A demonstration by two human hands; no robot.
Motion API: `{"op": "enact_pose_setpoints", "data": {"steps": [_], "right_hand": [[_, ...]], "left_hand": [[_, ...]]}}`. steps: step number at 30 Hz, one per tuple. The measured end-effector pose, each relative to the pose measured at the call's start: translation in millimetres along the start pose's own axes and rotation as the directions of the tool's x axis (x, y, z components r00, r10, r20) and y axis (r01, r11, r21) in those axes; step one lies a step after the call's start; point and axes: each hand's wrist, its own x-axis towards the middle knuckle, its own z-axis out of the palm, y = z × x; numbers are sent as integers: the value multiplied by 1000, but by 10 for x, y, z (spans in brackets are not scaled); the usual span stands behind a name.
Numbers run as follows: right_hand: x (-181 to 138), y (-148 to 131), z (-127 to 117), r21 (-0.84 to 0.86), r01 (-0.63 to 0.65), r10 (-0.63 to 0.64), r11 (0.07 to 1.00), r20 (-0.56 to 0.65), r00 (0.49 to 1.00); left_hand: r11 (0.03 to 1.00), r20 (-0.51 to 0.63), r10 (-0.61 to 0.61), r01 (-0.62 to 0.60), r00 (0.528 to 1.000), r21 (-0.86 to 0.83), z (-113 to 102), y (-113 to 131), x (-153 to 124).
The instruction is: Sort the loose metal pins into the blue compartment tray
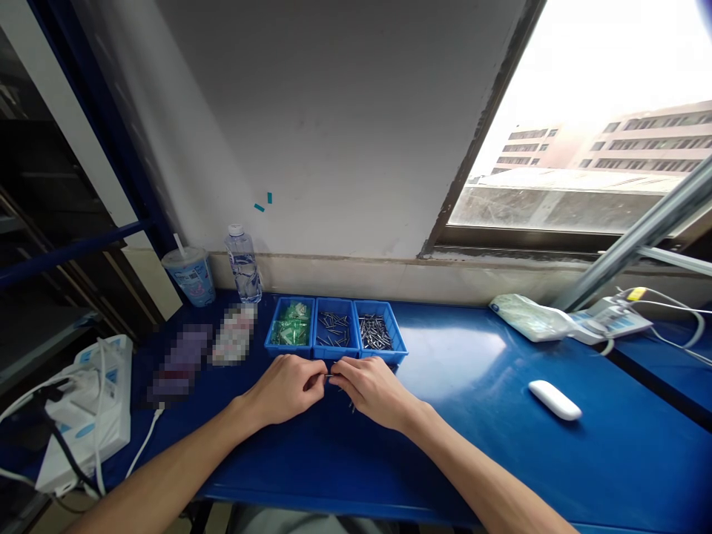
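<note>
Left hand (286,389), right hand (371,389) pinch 1 thin pin (330,377), long axis left-right.

cup (189,276) | water bottle (243,264) | power strip (89,404) | white oblong (555,400), maybe a mouse | window (584,148)

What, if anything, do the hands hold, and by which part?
Seemingly a thin silvery metal pin, pinched by its ends between fingers of the left hand and right hand.

Head-worn view, forward and down, close over blue bench (500,386)
</note>
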Motion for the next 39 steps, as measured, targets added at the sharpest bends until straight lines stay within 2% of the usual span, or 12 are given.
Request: {"op": "enact_pose_setpoints", "data": {"steps": [39], "right_hand": [[-8, -17, -18, 18, 11, -11, 1000, 29, 1000]], "left_hand": [[1000, 28, 19, -19, 999, -5, -9, 19, -2]]}}
